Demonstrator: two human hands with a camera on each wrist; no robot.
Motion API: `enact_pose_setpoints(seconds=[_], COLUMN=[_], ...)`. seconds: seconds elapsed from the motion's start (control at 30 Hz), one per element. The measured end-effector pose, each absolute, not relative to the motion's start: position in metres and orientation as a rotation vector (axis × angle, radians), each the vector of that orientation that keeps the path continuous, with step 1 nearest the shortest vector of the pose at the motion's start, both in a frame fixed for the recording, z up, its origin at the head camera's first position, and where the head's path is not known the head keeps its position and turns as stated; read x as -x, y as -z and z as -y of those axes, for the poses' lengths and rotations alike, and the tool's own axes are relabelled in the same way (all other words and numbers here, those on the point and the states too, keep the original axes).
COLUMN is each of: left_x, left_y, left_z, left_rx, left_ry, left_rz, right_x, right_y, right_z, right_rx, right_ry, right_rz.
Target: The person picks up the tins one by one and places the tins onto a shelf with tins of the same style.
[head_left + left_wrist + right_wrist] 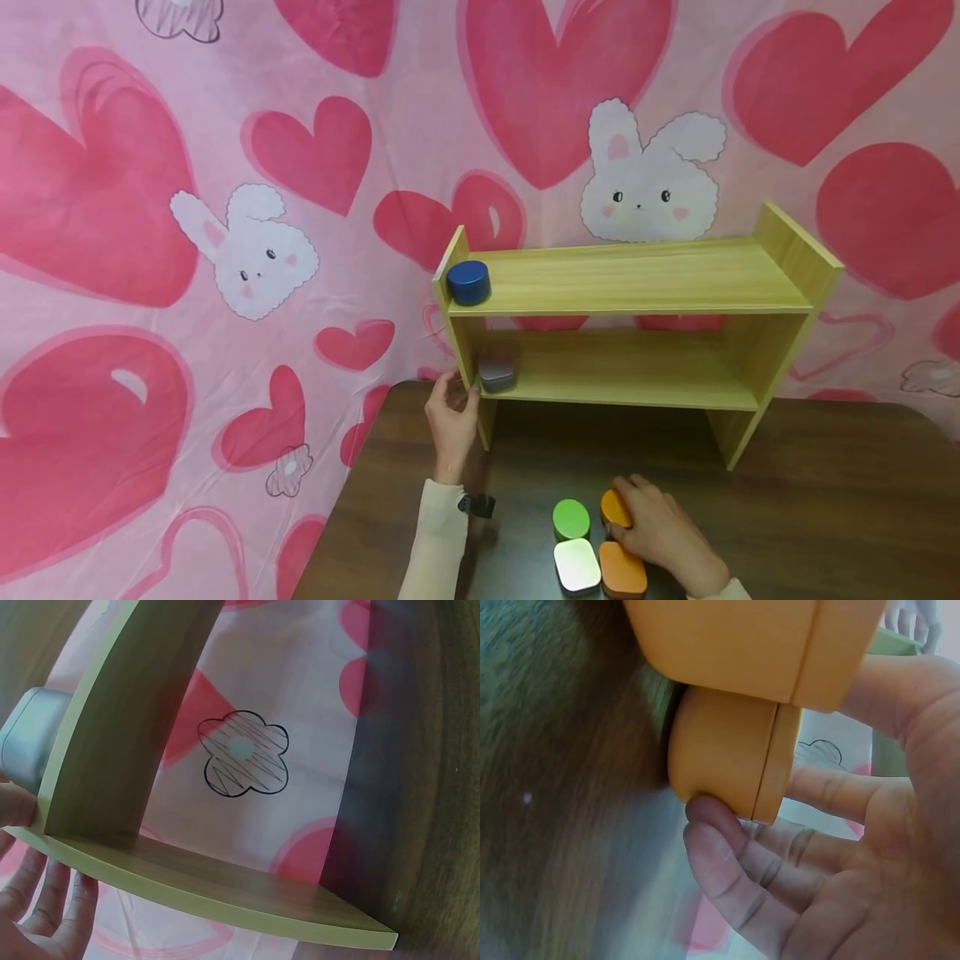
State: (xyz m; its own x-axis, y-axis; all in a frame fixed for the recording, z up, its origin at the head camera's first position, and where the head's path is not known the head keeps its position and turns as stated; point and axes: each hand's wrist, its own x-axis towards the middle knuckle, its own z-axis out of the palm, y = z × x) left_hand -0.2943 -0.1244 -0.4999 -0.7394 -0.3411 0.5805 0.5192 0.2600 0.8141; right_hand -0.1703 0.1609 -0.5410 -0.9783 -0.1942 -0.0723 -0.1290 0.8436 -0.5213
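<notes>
In the head view my left hand (453,425) is at the left side panel of a two-tier wooden shelf (615,387). Its thumb lies on the inner side of the panel and its fingers (56,896) on the outer side, gripping the edge. Just by the thumb, a grey tin (497,375) sits at the left end of the lower tier. My right hand (663,529) holds a round orange tin (615,508) on the table, fingertips against its side. The thumb is partly hidden behind a rounded-square orange tin (727,645).
A round blue tin (468,282) stands at the left end of the top tier. Left of the orange tins are a round green tin (571,518) and a shiny pale square tin (577,565). A pink patterned cloth (420,108) hangs behind the dark wooden table (847,500).
</notes>
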Motion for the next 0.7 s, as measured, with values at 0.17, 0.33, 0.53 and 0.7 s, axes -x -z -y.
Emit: enact_pose_setpoints(seconds=[0.17, 0.33, 0.53, 0.7], left_x=[0.285, 0.275, 0.276, 0.276], left_y=[0.488, 0.477, 0.477, 0.479], left_z=[0.120, 0.117, 0.119, 0.120], left_rx=[0.171, 0.201, 0.181, 0.193], left_ry=[1.587, 1.590, 1.628, 1.634], left_rz=[1.823, 1.808, 1.822, 1.821], right_x=[0.170, 0.169, 0.168, 0.164], right_y=[0.539, 0.534, 0.524, 0.516], right_z=[-0.162, -0.165, -0.165, -0.164], right_rx=[0.256, 0.293, 0.333, 0.350], right_ry=[0.802, 0.787, 0.753, 0.766], right_rz=[-2.909, -2.944, -2.982, -2.981])
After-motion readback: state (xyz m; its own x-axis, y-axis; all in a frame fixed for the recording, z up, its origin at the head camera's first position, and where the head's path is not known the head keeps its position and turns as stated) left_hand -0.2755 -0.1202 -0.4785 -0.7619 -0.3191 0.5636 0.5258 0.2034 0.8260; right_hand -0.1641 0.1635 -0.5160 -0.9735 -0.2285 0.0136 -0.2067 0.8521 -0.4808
